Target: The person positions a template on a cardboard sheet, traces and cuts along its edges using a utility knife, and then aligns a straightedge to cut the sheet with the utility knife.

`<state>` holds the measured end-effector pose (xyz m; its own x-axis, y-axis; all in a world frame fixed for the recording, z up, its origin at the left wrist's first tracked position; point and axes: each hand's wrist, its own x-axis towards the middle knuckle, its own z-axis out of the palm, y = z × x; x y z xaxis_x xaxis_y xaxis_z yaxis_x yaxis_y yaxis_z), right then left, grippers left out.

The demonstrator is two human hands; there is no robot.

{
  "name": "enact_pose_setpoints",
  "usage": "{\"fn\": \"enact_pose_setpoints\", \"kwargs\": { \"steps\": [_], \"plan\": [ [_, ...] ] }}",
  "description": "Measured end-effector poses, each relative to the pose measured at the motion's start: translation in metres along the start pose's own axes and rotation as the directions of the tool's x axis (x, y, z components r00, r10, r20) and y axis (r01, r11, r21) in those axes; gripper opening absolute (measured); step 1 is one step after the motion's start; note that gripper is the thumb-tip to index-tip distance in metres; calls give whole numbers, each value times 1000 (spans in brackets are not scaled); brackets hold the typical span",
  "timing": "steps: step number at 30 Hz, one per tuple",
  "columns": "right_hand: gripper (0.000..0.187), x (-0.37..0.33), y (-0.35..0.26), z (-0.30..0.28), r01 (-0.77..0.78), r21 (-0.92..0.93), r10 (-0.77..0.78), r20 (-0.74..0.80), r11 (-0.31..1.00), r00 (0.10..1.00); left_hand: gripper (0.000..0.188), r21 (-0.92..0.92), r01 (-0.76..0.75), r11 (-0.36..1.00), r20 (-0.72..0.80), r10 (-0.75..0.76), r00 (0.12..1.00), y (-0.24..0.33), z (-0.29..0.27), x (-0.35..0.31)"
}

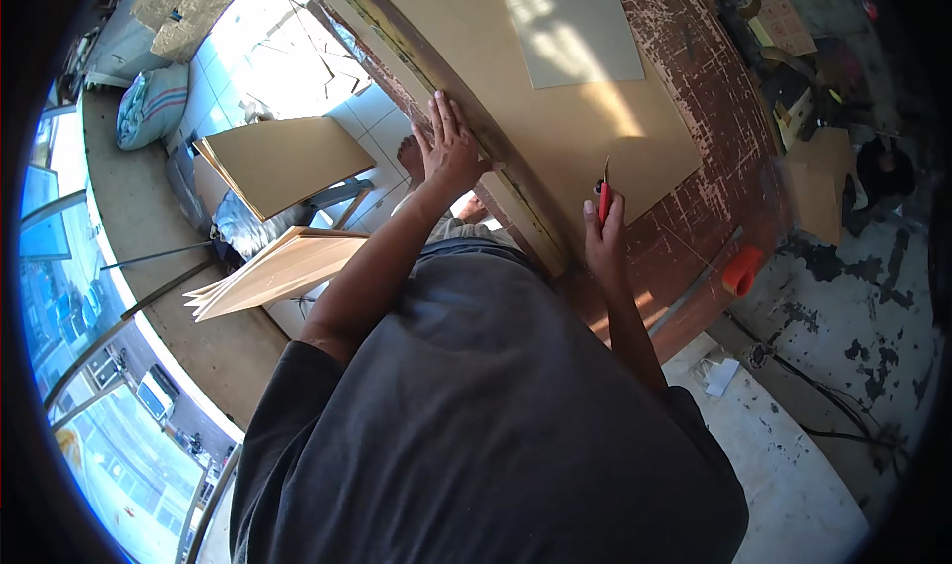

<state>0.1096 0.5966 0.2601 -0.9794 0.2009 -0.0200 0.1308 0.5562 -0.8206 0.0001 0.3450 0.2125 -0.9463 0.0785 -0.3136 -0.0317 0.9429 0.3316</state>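
Observation:
My left hand lies flat with fingers stretched out on a long, worn straight bar. The bar rests along the near left edge of a large brown cardboard sheet. My right hand is closed around a red-handled cutter knife, its thin blade pointing away from me, over the sheet's near right part. A smaller grey board lies on top of the brown sheet towards the far side, crossed by a patch of sunlight.
The sheet lies on a scratched reddish-brown table. A red ring-shaped object sits by its right edge. Brown boards and a fanned stack of sheets stand at my left. Cables run over the worn floor at right.

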Motion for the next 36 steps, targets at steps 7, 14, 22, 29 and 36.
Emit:
{"fn": "enact_pose_setpoints", "kwargs": {
  "steps": [7, 14, 22, 29, 36],
  "plan": [
    [36, 100, -36, 65, -46, -74, 74, 436, 996, 897, 134, -16, 14, 1000, 38, -14, 999, 3, -9, -1],
    [21, 146, -74, 121, 312, -433, -28, 547, 846, 836, 131, -42, 31, 999, 12, -30, 999, 1, -1, 1],
    [24, 151, -59, 152, 328, -389, -47, 581, 861, 813, 130, -21, 36, 999, 17, -35, 999, 2, 3, 1],
    [25, 154, -91, 149, 236, -492, 163, 639, 838, 752, 127, -16, 29, 999, -23, -29, 999, -1, 10, 5],
    [28, 154, -75, 145, 283, -536, 173, 648, 795, 742, 127, 12, 40, 999, 22, -40, 999, 3, 7, 6]
  ]
}}
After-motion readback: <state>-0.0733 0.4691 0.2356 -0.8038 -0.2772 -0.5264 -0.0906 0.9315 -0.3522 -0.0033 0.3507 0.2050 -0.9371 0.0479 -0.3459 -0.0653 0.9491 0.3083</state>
